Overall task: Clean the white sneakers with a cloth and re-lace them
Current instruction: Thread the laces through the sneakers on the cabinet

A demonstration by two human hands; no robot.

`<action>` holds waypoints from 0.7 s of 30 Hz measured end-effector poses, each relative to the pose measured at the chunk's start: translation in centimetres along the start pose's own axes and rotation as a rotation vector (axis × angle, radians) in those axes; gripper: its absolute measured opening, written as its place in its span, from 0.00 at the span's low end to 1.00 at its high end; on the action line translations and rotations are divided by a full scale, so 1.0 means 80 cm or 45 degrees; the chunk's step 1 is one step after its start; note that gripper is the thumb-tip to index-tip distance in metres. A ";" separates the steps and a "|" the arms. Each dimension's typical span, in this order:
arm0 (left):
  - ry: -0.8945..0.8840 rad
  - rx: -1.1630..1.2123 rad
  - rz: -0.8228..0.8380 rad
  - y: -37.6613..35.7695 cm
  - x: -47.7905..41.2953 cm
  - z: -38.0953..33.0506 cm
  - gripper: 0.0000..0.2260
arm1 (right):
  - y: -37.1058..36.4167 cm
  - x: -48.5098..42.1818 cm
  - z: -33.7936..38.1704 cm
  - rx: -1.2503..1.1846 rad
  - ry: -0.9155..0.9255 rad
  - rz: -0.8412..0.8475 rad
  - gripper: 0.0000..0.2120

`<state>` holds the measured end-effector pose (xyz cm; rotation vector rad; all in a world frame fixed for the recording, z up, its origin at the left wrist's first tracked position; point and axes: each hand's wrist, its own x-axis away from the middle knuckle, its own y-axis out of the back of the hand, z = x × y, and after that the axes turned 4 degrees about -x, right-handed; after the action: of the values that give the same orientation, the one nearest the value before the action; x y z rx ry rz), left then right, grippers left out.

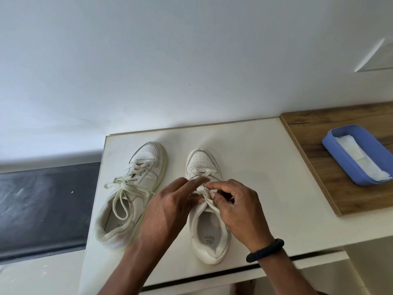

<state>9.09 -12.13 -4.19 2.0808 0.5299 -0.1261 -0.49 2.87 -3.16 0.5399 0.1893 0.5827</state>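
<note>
Both left hand (168, 207) and right hand (236, 207) crowd one sneaker's (200, 160) lace (209, 202); right pinches it, left's grip hidden, perhaps pinching.

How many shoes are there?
2, both on the table: the left sneaker, bow tied, and the right sneaker beside it, with left hand and right hand at its lace. None seem hidden.

Pale worktop against a plain white wall, with a wooden board and a blue tray to one side.

A cream, smooth-topped worktop (255, 156) meets a white wall (170, 60). On its right lies a brown wood-grain board (314, 177), carrying a blue rectangular plastic tray (340, 157) with rounded corners. Left of the worktop, lower down, runs a dark grey, scuffed surface (42, 205).
</note>
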 end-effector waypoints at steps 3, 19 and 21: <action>-0.012 0.009 0.017 0.001 0.000 0.003 0.17 | -0.004 -0.003 -0.003 -0.094 -0.028 -0.015 0.11; -0.011 0.022 -0.085 -0.002 0.002 0.004 0.05 | -0.013 -0.008 -0.002 -0.190 0.011 -0.124 0.15; -0.050 -0.019 -0.089 -0.001 0.002 0.003 0.06 | -0.013 -0.008 -0.002 -0.184 -0.007 -0.139 0.15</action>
<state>9.26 -12.22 -4.39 2.0416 0.5775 -0.2028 -0.54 1.83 -3.81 0.3888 0.1691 0.4842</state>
